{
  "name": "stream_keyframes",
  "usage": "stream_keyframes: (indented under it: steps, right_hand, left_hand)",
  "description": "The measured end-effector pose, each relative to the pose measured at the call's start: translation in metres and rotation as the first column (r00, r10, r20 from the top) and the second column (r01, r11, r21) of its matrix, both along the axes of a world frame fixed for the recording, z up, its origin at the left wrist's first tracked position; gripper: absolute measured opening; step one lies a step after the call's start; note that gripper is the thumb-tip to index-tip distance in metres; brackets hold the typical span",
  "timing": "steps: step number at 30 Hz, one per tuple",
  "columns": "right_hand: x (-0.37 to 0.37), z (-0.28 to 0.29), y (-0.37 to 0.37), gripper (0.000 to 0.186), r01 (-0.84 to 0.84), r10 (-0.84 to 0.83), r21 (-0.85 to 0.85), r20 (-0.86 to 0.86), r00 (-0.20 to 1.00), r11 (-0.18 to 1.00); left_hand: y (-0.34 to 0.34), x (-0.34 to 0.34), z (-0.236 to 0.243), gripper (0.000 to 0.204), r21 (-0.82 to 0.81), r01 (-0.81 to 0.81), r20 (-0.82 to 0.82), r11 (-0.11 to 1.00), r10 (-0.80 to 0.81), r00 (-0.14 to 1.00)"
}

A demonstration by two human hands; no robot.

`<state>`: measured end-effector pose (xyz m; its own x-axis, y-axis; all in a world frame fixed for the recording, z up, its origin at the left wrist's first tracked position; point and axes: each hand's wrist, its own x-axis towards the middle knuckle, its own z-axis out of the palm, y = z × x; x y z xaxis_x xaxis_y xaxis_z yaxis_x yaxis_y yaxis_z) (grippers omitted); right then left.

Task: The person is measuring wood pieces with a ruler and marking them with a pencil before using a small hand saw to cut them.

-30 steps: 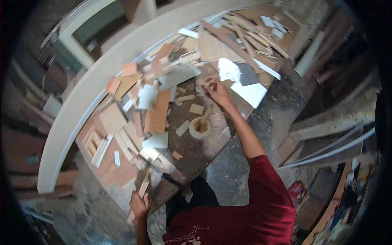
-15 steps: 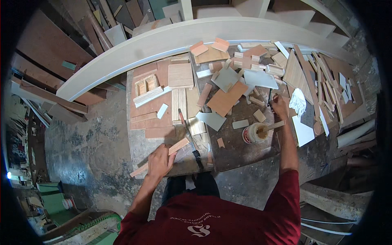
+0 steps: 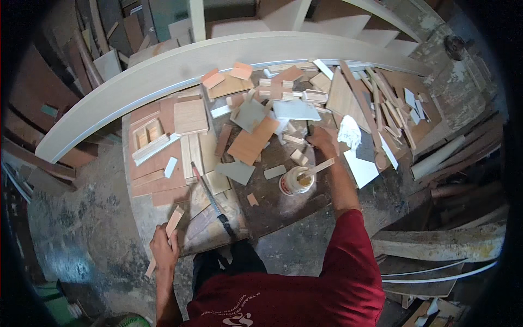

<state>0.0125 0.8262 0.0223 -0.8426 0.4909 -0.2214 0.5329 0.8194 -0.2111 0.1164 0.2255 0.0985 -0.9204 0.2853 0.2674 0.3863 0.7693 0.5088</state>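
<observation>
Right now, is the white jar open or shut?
Open: no lid sits on the white jar, and a flat wooden stick slants out of its uncovered mouth.

Lettering [image 3: 239, 315] on shirt [image 3: 305, 291], print [image 3: 285, 186] on jar [image 3: 298, 188]

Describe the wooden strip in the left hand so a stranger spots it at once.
Start at the cluttered worktable and go to its near left corner, beside the person. There the left hand grips a narrow, light brown wooden strip. Unlike the loose wood pieces lying on the table, it is clasped in the fist and sticks out at both ends.
</observation>
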Motion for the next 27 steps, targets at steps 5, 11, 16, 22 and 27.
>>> stream_keyframes:
  steps: [5,11,16,22,27]
  right_hand:
    - [0.014,0.010,0.004,0.043,-0.015,0.006,0.108,0.083,0.997,0.994]
    - [0.066,0.072,0.043,0.034,0.108,-0.093,-0.411,0.055,0.994,0.905]
    - [0.188,0.124,0.059,0.025,0.196,-0.425,-0.516,-0.374,0.825,0.834]
    - [0.266,0.193,-0.114,0.014,-0.072,-0.398,-0.515,-0.737,0.547,0.854]
    - [0.243,0.136,-0.310,0.014,-0.102,-0.472,-0.903,-0.311,0.825,0.417]
  left_hand:
    - [0.001,0.006,-0.010,0.026,-0.026,-0.019,0.055,0.999,0.020,0.998]
    - [-0.013,0.005,-0.040,0.031,0.015,-0.112,0.165,0.994,0.108,0.980]
    - [-0.026,-0.029,-0.061,0.034,-0.099,-0.050,0.405,0.994,0.086,0.910]
    - [-0.036,-0.052,-0.104,0.028,-0.131,0.227,0.234,0.965,-0.193,0.953]
    - [-0.043,-0.056,-0.130,0.032,-0.225,0.340,0.071,0.913,-0.333,0.940]
